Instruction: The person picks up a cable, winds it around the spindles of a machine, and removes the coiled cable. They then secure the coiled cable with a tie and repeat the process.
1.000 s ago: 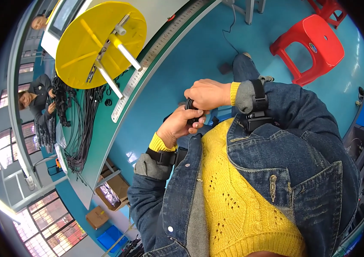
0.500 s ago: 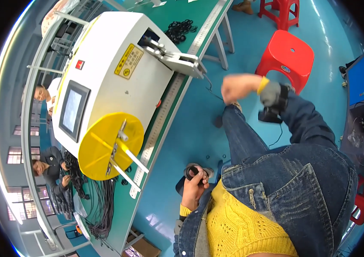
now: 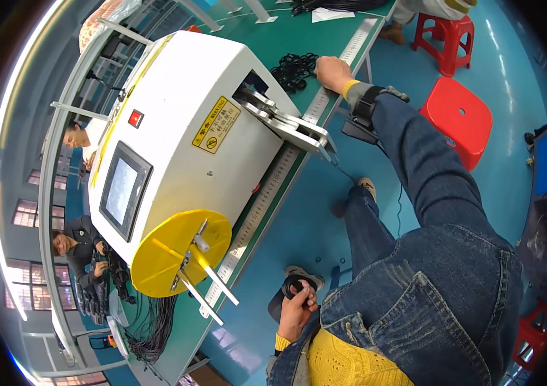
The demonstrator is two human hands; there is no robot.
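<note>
My left hand [image 3: 294, 316], low in the view in front of my body, is closed around a coiled black cable [image 3: 294, 285]. At the table's edge, my right hand [image 3: 333, 73] has its fingers curled beside a pile of small black loops [image 3: 294, 72]. It touches the near side of the pile, and whether something is between its fingertips is hidden. Left of both hands stands a white winding machine [image 3: 186, 103] with a small screen [image 3: 123, 188], a metal arm [image 3: 292, 128] and a yellow disc [image 3: 157, 251] carrying rods.
The machine sits on a green table [image 3: 312, 38] with a ruler strip [image 3: 273, 183] along its edge. Long black cables [image 3: 151, 328] hang below the disc. A red stool [image 3: 456, 116] stands to the right. Two people work beyond the machine, one handling black cables [image 3: 117, 267].
My right hand has moved up and left, from over the floor to the pile of black loops at the table. My left hand still holds the coil. The whole view has shifted slightly.
</note>
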